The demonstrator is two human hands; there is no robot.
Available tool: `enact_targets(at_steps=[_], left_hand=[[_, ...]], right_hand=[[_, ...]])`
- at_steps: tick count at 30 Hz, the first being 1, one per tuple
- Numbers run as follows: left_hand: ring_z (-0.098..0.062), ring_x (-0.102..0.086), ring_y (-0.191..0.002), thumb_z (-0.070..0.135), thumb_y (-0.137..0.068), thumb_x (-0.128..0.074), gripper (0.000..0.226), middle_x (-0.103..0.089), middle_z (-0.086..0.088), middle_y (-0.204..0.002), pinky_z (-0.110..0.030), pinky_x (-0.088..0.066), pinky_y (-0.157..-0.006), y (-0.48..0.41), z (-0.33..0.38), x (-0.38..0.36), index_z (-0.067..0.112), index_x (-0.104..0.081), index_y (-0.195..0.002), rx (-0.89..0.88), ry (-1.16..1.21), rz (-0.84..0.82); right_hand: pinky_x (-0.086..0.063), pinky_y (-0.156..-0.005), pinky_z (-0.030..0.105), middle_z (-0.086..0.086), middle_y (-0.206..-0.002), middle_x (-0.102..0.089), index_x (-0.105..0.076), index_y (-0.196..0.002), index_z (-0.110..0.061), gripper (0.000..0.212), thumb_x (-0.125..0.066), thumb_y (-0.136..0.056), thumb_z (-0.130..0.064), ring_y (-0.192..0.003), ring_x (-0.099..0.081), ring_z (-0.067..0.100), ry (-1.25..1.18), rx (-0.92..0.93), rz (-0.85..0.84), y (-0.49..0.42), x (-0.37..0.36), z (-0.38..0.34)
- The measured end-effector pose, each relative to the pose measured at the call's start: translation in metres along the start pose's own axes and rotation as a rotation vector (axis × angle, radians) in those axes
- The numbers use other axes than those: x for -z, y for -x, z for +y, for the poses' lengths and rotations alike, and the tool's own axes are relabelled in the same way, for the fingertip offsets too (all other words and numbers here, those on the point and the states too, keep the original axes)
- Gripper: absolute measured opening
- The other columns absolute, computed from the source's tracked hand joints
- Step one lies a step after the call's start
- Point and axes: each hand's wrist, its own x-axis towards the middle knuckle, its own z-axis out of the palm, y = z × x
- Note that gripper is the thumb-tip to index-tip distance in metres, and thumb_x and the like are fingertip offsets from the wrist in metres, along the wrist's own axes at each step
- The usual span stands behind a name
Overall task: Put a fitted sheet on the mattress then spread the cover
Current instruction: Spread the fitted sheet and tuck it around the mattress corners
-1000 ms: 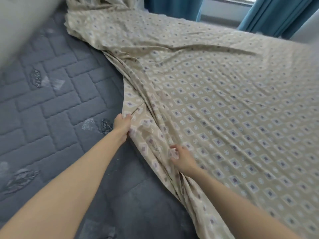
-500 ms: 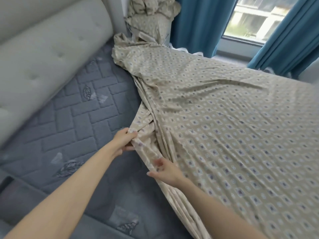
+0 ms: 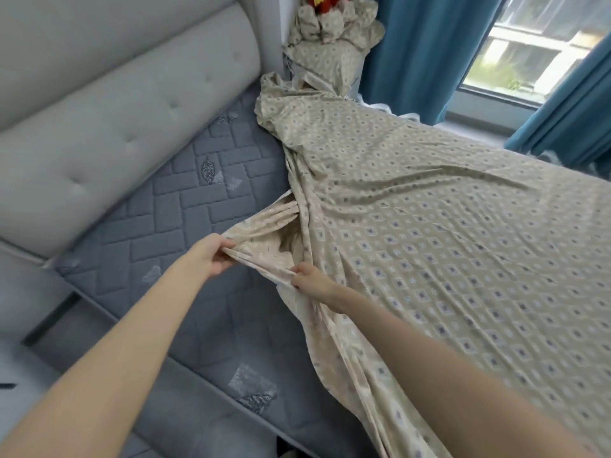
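Note:
A beige fitted sheet [image 3: 429, 233] with a small diamond print covers the right part of the blue-grey quilted mattress [image 3: 172, 206]. Its left edge lies bunched in a long fold running from the headboard end toward me. My left hand [image 3: 211, 259] pinches that bunched edge and lifts it off the mattress. My right hand [image 3: 310, 280] grips the same edge a short way to the right. The fabric between my hands is pulled up into a small ridge, with the paler underside showing.
A grey padded headboard [image 3: 109, 114] runs along the left. The grey bed frame [image 3: 185, 421] shows below the mattress edge. A pile of matching bedding [image 3: 330, 44] sits in the far corner. Blue curtains [image 3: 426, 51] and a window [image 3: 529, 47] stand behind the bed.
My view has risen and swung toward the headboard corner. Both hands have drawn the bunched edge up and leftward, and the fold has opened between them.

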Motion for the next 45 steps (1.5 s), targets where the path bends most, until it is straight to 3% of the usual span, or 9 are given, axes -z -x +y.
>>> enact_targets(at_steps=[4,10,15,19,25,29,34,40,45], left_hand=[[-0.017,-0.052,-0.063,-0.008,-0.096,-0.025,0.029,-0.052,-0.008,-0.074,-0.03,-0.055,-0.063,0.019,0.0,0.022,0.002,-0.048,-0.079,0.064,0.129,0.082],[-0.022,-0.052,-0.068,-0.006,-0.082,-0.025,0.023,-0.057,-0.013,-0.077,-0.029,-0.045,-0.076,0.03,0.004,0.032,0.002,-0.046,-0.079,0.091,0.285,0.066],[-0.008,-0.019,-0.022,0.025,-0.098,-0.05,0.032,-0.024,0.006,-0.03,-0.014,-0.019,-0.027,-0.007,0.033,0.034,0.017,-0.05,-0.068,0.158,0.32,-0.021],[-0.007,-0.033,-0.042,0.031,-0.097,-0.051,0.027,-0.039,0.006,-0.046,-0.018,-0.037,-0.053,-0.055,0.069,0.045,0.021,-0.059,-0.073,0.169,-0.028,-0.052],[-0.024,-0.056,-0.09,0.033,-0.091,-0.057,0.016,-0.057,-0.006,-0.105,-0.045,-0.046,-0.076,-0.098,0.052,0.052,0.018,-0.062,-0.09,0.411,-0.341,-0.169],[-0.041,-0.022,-0.139,0.045,-0.085,-0.065,0.076,-0.021,-0.018,-0.153,-0.065,-0.031,-0.098,-0.106,0.033,0.045,0.02,-0.028,-0.147,0.578,-0.489,-0.294],[-0.044,-0.028,-0.136,0.05,-0.069,-0.079,0.105,-0.027,-0.018,-0.152,-0.067,-0.03,-0.101,-0.111,0.004,0.024,0.01,-0.023,-0.148,0.717,-0.457,-0.381],[-0.022,-0.038,-0.135,0.007,-0.1,-0.038,0.042,-0.039,-0.011,-0.145,-0.027,-0.032,-0.106,-0.116,0.011,-0.01,0.0,-0.037,-0.142,0.403,-0.226,-0.213],[-0.032,-0.048,-0.126,0.03,-0.096,-0.053,0.052,-0.05,-0.013,-0.135,-0.033,-0.045,-0.096,-0.128,0.043,0.008,0.002,-0.043,-0.139,0.276,-0.024,-0.131]], right_hand=[[-0.044,-0.091,0.03,0.011,-0.113,-0.06,-0.061,-0.104,0.001,0.035,-0.043,-0.1,-0.029,-0.104,-0.058,0.022,0.005,-0.012,-0.174,0.007,-0.001,-0.011],[-0.038,-0.059,0.02,-0.005,-0.07,-0.048,-0.047,-0.071,-0.018,0.026,-0.044,-0.096,-0.024,-0.06,-0.045,0.006,0.035,-0.141,-0.402,0.009,-0.006,-0.022],[-0.036,-0.059,0.018,-0.004,-0.076,-0.046,-0.05,-0.076,-0.015,0.019,-0.049,-0.095,-0.019,-0.062,-0.044,0.008,0.316,-0.245,-0.487,0.001,0.001,-0.015],[-0.044,-0.07,0.021,0.002,-0.103,-0.055,-0.059,-0.112,-0.009,0.024,-0.057,-0.091,-0.021,-0.085,-0.055,0.015,0.328,-0.438,-0.484,-0.016,-0.008,-0.002],[-0.044,-0.063,0.017,-0.002,-0.078,-0.057,-0.059,-0.078,-0.013,0.011,-0.057,-0.089,-0.012,-0.072,-0.054,0.009,0.093,-0.48,-0.383,-0.039,-0.024,-0.031],[-0.05,-0.078,0.019,-0.007,-0.084,-0.066,-0.067,-0.085,-0.017,0.014,-0.06,-0.091,-0.006,-0.083,-0.061,0.007,0.003,-0.506,-0.413,-0.045,-0.033,-0.045],[-0.051,-0.088,0.024,-0.007,-0.074,-0.071,-0.077,-0.067,-0.023,0.039,-0.058,-0.088,0.005,-0.08,-0.065,0.008,-0.026,-0.538,-0.54,-0.034,-0.04,-0.047],[-0.049,-0.079,0.024,-0.009,-0.066,-0.068,-0.073,-0.055,-0.025,0.052,-0.054,-0.086,0.012,-0.081,-0.058,0.011,-0.026,-0.622,-0.539,-0.023,-0.055,-0.024],[-0.057,-0.063,0.031,-0.002,-0.091,-0.071,-0.065,-0.097,-0.013,0.026,-0.048,-0.092,0.006,-0.098,-0.056,0.022,-0.064,-0.694,-0.523,-0.02,-0.066,-0.016]])
